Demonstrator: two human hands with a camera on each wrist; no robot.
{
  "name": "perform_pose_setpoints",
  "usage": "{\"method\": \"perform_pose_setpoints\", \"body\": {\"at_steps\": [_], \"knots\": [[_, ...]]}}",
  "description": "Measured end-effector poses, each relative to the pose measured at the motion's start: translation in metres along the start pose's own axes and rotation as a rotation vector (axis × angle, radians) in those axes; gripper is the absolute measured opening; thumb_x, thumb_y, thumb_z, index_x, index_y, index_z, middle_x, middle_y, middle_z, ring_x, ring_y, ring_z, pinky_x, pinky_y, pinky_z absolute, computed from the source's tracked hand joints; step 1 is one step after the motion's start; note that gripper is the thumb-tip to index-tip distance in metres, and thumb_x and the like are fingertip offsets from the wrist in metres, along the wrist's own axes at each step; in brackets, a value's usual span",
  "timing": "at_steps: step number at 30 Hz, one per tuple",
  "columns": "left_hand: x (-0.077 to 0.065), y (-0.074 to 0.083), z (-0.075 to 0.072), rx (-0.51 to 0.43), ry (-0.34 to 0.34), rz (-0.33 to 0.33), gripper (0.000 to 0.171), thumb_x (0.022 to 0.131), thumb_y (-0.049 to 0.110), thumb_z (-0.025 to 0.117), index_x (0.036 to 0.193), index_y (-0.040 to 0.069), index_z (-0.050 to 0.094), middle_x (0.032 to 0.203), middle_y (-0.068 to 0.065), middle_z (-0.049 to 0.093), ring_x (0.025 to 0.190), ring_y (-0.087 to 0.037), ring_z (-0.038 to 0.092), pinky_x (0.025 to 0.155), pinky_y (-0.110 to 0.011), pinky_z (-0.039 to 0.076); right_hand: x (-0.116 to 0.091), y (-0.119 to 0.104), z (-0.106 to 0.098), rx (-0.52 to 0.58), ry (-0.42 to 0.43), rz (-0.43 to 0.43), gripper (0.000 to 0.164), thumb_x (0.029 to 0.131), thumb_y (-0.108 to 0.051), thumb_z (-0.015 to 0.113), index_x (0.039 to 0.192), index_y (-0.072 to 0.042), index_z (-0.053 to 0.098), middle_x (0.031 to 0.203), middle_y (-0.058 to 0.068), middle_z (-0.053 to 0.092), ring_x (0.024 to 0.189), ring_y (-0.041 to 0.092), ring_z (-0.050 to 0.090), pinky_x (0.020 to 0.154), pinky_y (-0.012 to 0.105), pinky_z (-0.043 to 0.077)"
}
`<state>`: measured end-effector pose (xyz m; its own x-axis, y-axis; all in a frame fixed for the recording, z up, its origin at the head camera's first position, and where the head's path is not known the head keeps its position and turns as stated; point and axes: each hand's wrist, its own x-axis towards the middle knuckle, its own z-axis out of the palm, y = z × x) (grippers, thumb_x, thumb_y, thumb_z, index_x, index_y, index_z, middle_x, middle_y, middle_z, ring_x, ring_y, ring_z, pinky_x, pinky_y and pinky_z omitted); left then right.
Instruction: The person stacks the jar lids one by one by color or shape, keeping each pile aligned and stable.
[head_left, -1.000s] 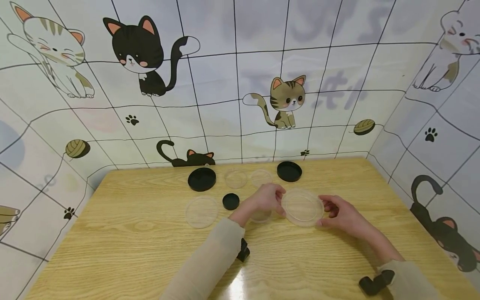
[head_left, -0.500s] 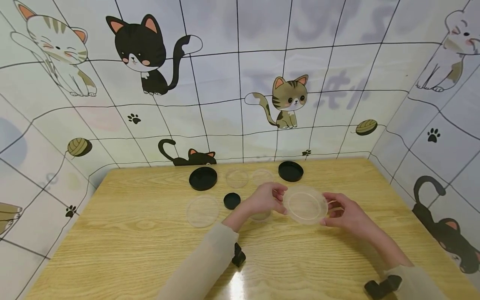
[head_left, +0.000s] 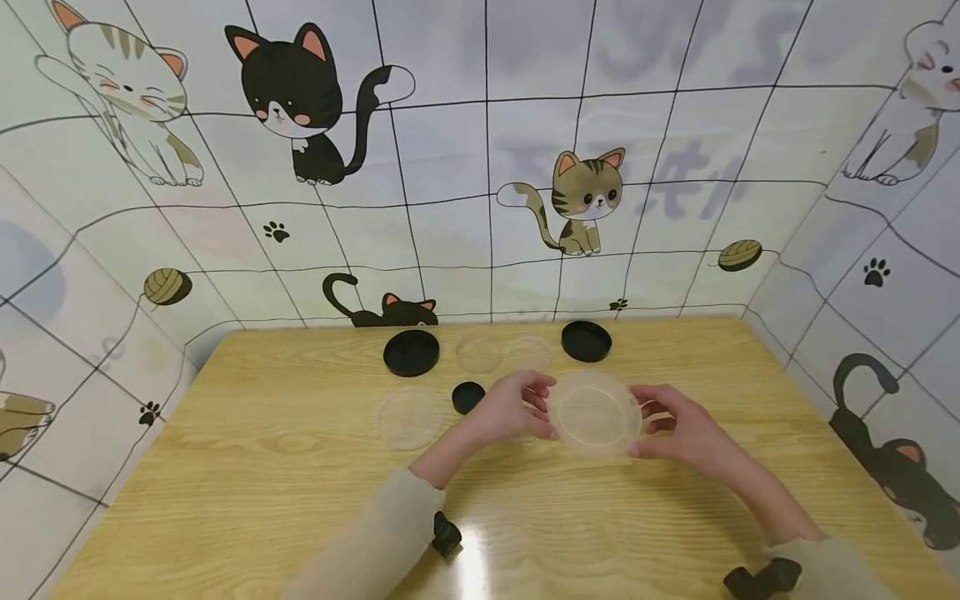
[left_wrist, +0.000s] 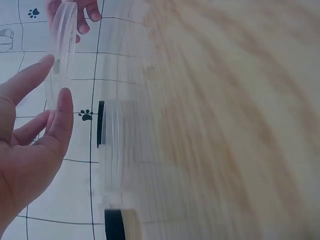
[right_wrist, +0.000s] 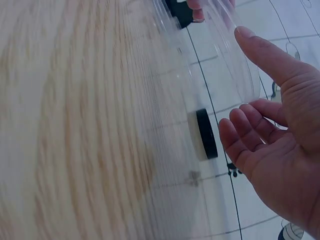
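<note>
Both hands hold a clear, shallow round plastic lid (head_left: 595, 412) above the wooden table, its face tilted up toward the head camera. My left hand (head_left: 510, 407) pinches its left edge between thumb and fingers. On the opposite edge, my right hand (head_left: 686, 425) grips with the thumb below and fingertips above, as seen from the head. Edge-on in the left wrist view, the lid (left_wrist: 62, 50) is thin with a raised rim. A small black round cap (head_left: 468, 397) sits on the table just beyond the left hand, partly behind it.
Two larger black round lids, one at back left (head_left: 411, 352) and one at back right (head_left: 587, 342), lie near the patterned wall. Between them are two clear round pieces (head_left: 478, 354). Another clear disc (head_left: 410, 417) lies left of the left hand. Wrist cameras (head_left: 447, 534) stick out from the sleeves.
Over the last second both hands shifted the clear lid slightly right, then back left, and its face turned more toward the head camera. The grip stayed the same; the head view drifted a little.
</note>
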<state>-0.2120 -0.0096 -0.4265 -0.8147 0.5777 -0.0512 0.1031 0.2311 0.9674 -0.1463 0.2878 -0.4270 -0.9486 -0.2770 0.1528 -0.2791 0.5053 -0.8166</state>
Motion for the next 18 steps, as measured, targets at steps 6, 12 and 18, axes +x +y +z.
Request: {"method": "perform_pose_setpoints", "body": {"at_steps": [6,12,18], "knots": [[-0.031,0.000,-0.013,0.002,0.031,-0.022,0.067,0.074,-0.008,0.088,0.135,-0.003,0.060,0.106,-0.010,0.058,0.085,-0.019,0.067,0.078,-0.030,0.059,0.004,-0.010,0.020,0.028,-0.056,-0.049,0.076,0.072,-0.008,0.094,0.137,0.005,0.056,0.120,0.014,0.059,0.101,0.016,0.058,0.083,0.027,0.055],[-0.066,-0.005,-0.022,0.017,0.056,-0.037,0.070,0.073,-0.009,0.088,0.136,-0.005,0.058,0.106,-0.010,0.056,0.084,-0.020,0.066,0.077,-0.029,0.059,0.005,-0.022,0.041,0.059,-0.116,-0.118,0.076,0.071,-0.009,0.095,0.136,0.005,0.057,0.116,0.012,0.059,0.100,0.017,0.058,0.080,0.030,0.056],[-0.105,-0.019,-0.032,0.036,0.102,-0.019,0.075,0.069,-0.013,0.089,0.136,-0.012,0.054,0.108,-0.014,0.055,0.084,-0.020,0.067,0.075,-0.028,0.059,0.008,-0.034,0.071,0.078,-0.193,-0.138,0.077,0.071,-0.014,0.096,0.136,0.000,0.058,0.113,0.008,0.057,0.098,0.023,0.058,0.080,0.031,0.056]]}}
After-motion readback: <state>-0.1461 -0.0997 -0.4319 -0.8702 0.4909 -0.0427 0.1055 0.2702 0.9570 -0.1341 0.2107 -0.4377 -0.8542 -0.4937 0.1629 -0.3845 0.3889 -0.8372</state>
